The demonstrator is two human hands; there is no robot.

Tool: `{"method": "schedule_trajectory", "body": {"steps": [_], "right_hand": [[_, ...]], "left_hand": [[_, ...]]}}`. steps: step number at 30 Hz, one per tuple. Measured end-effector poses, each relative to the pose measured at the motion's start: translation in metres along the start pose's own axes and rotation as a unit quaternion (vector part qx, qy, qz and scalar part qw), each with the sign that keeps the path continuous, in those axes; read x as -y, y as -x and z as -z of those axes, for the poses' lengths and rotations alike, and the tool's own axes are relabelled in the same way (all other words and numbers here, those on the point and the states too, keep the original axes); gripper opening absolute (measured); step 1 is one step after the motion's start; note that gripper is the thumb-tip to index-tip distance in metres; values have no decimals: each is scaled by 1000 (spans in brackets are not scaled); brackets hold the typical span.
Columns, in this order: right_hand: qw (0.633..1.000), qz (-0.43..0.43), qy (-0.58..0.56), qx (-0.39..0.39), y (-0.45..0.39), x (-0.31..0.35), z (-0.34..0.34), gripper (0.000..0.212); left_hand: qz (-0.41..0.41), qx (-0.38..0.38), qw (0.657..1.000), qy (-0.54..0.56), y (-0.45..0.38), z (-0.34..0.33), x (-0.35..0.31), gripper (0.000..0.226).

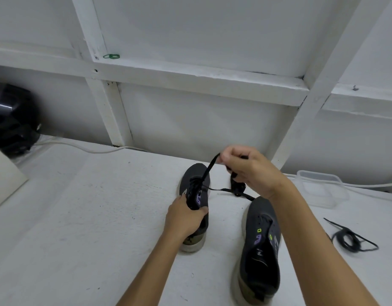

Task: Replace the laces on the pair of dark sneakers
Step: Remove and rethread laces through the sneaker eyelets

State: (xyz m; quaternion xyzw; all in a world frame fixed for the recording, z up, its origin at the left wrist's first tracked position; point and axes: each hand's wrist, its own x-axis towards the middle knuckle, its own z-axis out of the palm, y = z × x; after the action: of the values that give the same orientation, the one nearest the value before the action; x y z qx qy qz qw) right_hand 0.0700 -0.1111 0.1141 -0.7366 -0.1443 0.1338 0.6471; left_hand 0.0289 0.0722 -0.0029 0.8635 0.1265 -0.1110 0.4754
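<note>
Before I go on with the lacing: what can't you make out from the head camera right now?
- How many eyelets of the left sneaker are laced: the left hand and bunched lace cover them.
- The lace's tip: hidden inside the right hand.
- The dark bundle under that hand: partly covered, unclear.
- The black round thing: cut off by the left edge.
- The right sneaker's heel: in shadow.
</note>
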Motion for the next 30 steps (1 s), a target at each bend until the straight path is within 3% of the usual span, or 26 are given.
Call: {"method": "schedule_trajectory", "body": {"steps": [3,12,15,18,20,23,27,30], "right_hand": [[992,26,-118,-18,-3,5,1,21],[963,30,-264,-48,3,0,-3,23],[963,33,-267,-36,1,-1,-5,21],[992,23,-121,-16,-3,3,-4,20],[1000,22,-16,-12,-5,7,-5,18],[992,16,111,-50,-12,5,-7,17],[904,-64,398,-141,-21,-26,-14,47],[875,-141,453,-95,-20,-55,-17,40]], "left_hand": [[5,-2,1000,5,-1,-1,2,40],[7,-10,1000,20,-1,-1,1,39],[6,-4,1000,21,-2,-2,3,39],[-25,-16,1000,-1,-3,-1,1,41],[-81,-64,994,-28,-4,0,-2,42],[-123,-153,980,45,-8,8,-8,17],[-29,-205,960,190,-27,39,-1,24],[34,-231,952,200,-42,64,23,21]]}}
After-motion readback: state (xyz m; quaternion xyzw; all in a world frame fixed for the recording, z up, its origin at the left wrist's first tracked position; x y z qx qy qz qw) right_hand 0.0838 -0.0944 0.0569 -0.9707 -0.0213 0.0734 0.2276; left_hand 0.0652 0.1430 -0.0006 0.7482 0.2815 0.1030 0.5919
